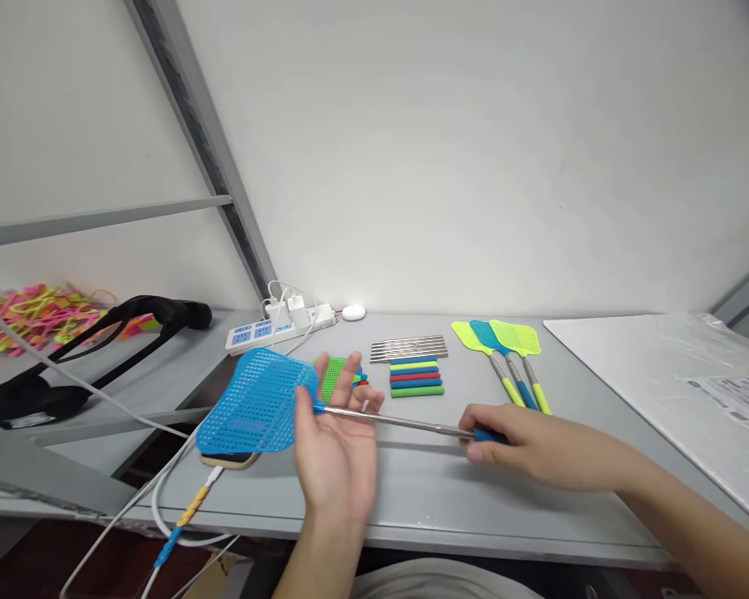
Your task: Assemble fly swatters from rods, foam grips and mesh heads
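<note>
A blue fly swatter (255, 403) with a metal rod is held up across the front of the table. My right hand (505, 441) is closed around its blue handle. My left hand (343, 449) is palm up with fingers apart, the rod passing across it and the thumb beside the neck of the swatter head. Behind my hands lie a row of metal rods (410, 348) and a stack of coloured handle tubes (416, 376). Green swatter heads (332, 378) are partly hidden behind my left fingers. Three fly swatters (517, 366) with yellow and blue heads lie at the right.
A power strip (280, 329) with chargers stands at the back left, next to a white round device (353, 312). Under the blue head is a phone (230, 460) with a cable. Black headgear (100, 353) and a colourful pile (37, 320) lie left; a white wrapped board (674, 391) lies right.
</note>
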The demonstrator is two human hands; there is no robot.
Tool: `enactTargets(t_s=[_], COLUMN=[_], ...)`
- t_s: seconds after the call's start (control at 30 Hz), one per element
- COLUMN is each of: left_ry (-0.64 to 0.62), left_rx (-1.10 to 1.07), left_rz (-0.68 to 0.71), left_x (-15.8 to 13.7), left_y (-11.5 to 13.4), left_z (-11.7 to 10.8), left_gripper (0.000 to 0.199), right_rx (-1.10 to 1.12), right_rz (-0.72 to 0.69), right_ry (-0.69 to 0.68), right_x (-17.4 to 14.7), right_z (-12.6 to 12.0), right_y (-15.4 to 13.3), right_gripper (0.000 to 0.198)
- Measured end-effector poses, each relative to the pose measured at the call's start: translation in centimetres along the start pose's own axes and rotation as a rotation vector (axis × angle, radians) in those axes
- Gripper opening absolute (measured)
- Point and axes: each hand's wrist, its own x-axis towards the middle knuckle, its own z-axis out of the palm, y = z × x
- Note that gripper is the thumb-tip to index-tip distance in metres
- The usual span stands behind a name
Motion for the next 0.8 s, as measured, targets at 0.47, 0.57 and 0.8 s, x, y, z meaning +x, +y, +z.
enactTargets(t_s=[0.47, 0.57, 0.8], left_ry=[0.040, 0.027, -0.147], left_rx=[0.194, 0.209, 0.172], left_rz=[0.450, 0.373, 0.006], left_x=[2.1, 0.4, -2.4], left_y=[1.2, -0.9, -5.0], left_z=[1.2, 1.6, 1.9], left_gripper=[0.043, 0.044, 0.046], right_rx=[0.029, 0.304, 1.185], right_rz=[-0.049, -0.089, -0.001], right_ry=[0.121, 0.056, -0.442], right_x=[-0.6, -0.4, 1.2], right_z=[4.9, 5.3, 6.0], right_y=[1.0, 0.6, 0.2], right_gripper=[0.034, 0.038, 0.042])
